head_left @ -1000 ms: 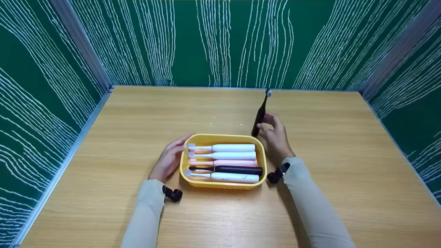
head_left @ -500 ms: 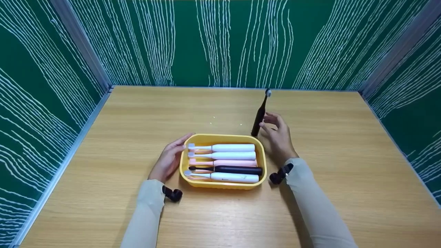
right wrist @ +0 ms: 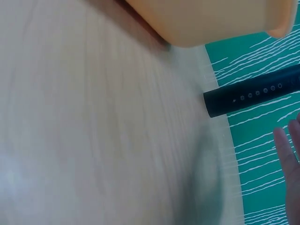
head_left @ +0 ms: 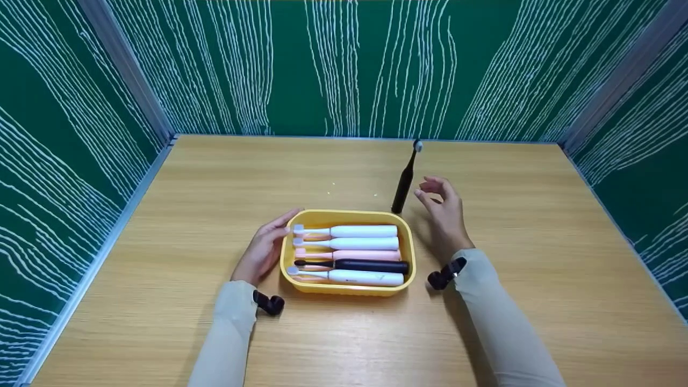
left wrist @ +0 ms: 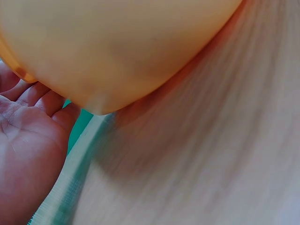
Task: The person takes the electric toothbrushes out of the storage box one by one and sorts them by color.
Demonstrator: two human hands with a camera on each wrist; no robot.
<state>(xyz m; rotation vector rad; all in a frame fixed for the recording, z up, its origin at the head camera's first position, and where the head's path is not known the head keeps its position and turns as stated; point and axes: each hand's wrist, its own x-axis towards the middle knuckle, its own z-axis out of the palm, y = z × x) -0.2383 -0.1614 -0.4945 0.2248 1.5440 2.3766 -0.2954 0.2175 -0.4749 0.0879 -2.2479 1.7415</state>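
Observation:
A black electric toothbrush (head_left: 404, 185) stands upright on its base behind the back right corner of a yellow plastic basket (head_left: 344, 289). My right hand (head_left: 443, 209) is just right of it, thumb and fingers apart from the handle and holding nothing. In the right wrist view the handle (right wrist: 253, 93) shows a row of small marks, with the fingertips beneath it. My left hand (head_left: 263, 250) grips the basket's left side, thumb at the rim, fingers along the outer wall; the wall (left wrist: 117, 47) hides their tips in the left wrist view.
Inside the basket lie several electric toothbrushes side by side: white ones (head_left: 365, 231), a pink one (head_left: 366, 255) and a black one (head_left: 371, 266). Green panels (head_left: 290, 64) with white wavy lines enclose the wooden table (head_left: 242, 177) at the back and sides.
My right hand has let go of the black toothbrush and drawn back to the right. The toothbrush stays standing in place. My left hand and the basket have not moved.

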